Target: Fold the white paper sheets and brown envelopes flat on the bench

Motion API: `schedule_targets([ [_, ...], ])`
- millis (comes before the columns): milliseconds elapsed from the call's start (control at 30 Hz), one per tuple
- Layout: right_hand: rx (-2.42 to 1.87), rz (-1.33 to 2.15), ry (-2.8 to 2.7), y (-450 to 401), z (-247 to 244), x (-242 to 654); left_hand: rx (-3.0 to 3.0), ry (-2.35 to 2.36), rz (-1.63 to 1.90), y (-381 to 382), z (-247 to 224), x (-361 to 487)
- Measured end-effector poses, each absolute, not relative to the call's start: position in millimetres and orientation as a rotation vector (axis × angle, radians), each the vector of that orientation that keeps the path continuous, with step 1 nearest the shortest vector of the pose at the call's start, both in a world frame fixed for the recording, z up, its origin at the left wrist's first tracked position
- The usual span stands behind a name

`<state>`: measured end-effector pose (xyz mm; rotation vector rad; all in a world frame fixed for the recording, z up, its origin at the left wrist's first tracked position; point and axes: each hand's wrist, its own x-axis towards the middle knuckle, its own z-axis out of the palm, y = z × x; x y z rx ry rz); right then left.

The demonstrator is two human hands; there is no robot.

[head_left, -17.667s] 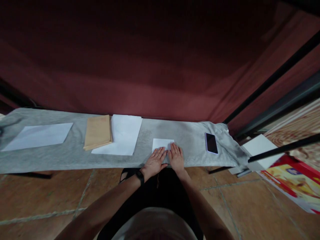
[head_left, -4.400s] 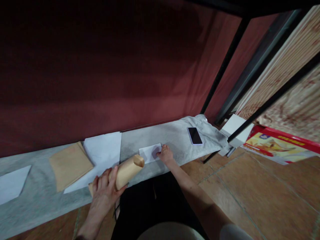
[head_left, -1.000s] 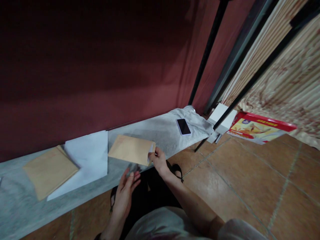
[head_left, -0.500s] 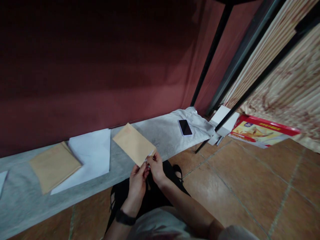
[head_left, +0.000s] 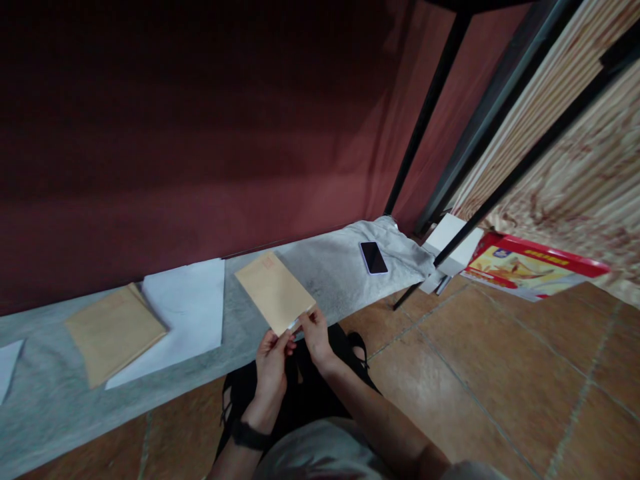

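A tan paper envelope (head_left: 275, 291) with a faint red print near its far end lies angled over the grey cloth-covered bench. At its near end a bit of white paper (head_left: 294, 325) shows at the opening. My left hand (head_left: 271, 360) pinches the near left corner, thumb on top. My right hand (head_left: 315, 335) grips the near right corner, its fingers bent around the edge. How far the white paper reaches inside is hidden.
To the left, a stack of tan envelopes (head_left: 117, 333) rests partly on white paper sheets (head_left: 193, 307). A phone (head_left: 373, 258) lies at the bench's right end, near black metal posts (head_left: 425, 120), a white box (head_left: 453, 243) and a red-and-yellow carton (head_left: 533, 267).
My hands have drawn slightly apart along the envelope's near edge. The envelope's far end has turned a little, and its red print shows more clearly. The camera view has shifted slightly.
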<state>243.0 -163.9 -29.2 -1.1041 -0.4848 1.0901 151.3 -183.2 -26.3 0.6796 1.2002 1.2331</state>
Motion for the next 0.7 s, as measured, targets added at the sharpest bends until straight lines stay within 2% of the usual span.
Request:
schedule_targets([
  [333,-1.151,1.167,-0.443,-155.9,-53.1,245.3,0.531,1.188,1.242,-162.2,-43.5,143.2],
  [600,-1.273,1.286,-0.516,-138.2,-64.8,255.3,0.487,1.3,1.178,-133.9,-37.9,136.0],
  [700,-1.33,1.184,-0.583,-138.1,-67.0,271.0,0.484,1.322,1.178,-130.3,-40.4,131.5],
])
